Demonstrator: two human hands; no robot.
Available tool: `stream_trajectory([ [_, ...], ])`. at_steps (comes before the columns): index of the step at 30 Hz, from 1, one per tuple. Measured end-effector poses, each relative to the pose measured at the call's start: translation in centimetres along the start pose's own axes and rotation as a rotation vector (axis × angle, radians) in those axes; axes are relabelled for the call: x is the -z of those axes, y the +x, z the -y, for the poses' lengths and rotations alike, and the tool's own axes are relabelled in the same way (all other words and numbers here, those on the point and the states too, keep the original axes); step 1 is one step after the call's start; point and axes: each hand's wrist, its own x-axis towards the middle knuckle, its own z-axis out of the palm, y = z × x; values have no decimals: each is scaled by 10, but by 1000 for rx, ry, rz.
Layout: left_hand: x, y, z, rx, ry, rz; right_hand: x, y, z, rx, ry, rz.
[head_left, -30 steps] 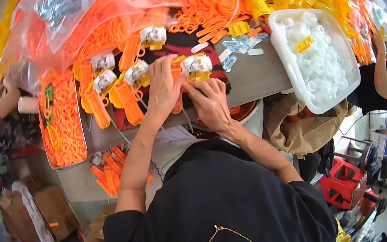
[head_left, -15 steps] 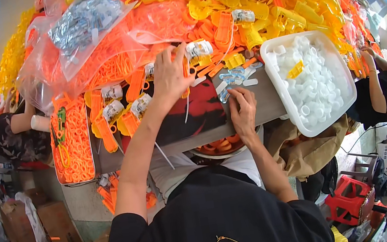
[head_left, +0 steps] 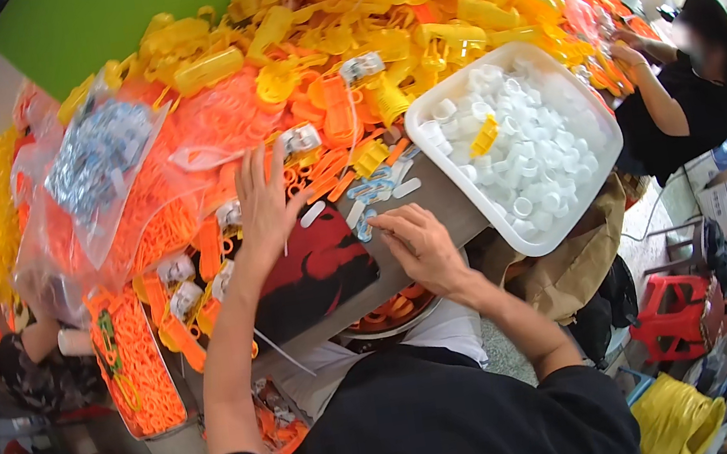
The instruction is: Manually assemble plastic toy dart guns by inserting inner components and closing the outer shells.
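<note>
The left hand (head_left: 265, 206) lies flat with fingers spread, its grip open and closed on nothing, pressing down on the loose orange plastic clips (head_left: 332, 171) at the foot of the heap. Just past its fingertips sits a small white-and-clear plastic part (head_left: 301, 139). To the left of that hand, a clear plastic bag of small grey metal pieces (head_left: 96, 164) rests on a larger clear bag stuffed with orange plastic parts (head_left: 152, 226). Nearer the person, below the left wrist, a shallow rectangular tray (head_left: 126, 430) holds orange plastic rings (head_left: 136, 374).

The right hand (head_left: 418, 247) rests on the grey desk (head_left: 445, 205), fingers curled down; whether its grip has hold of anything cannot be told. Just beyond its fingertips lie a few small white and pale blue plastic tabs (head_left: 373, 193). To the right of this hand, close but apart, stands a white rectangular plastic tub (head_left: 570, 224) filled with white round plastic caps (head_left: 527, 156), with one yellow plastic piece (head_left: 483, 136) lying on top of them. Behind everything rises a big pile of yellow plastic parts (head_left: 407, 14). Below the right hand, under the desk edge, a round bowl of orange pieces (head_left: 395, 309) shows in part.
</note>
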Motion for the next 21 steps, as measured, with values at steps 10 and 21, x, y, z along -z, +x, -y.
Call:
stream_trajectory([
  [10,-27,-79,-85,-21,-102,80,158,177,-166,-205,-713,-117],
  [21,-25,-82,-81,28,-186,86,178,248,-231,-384,-846,197],
])
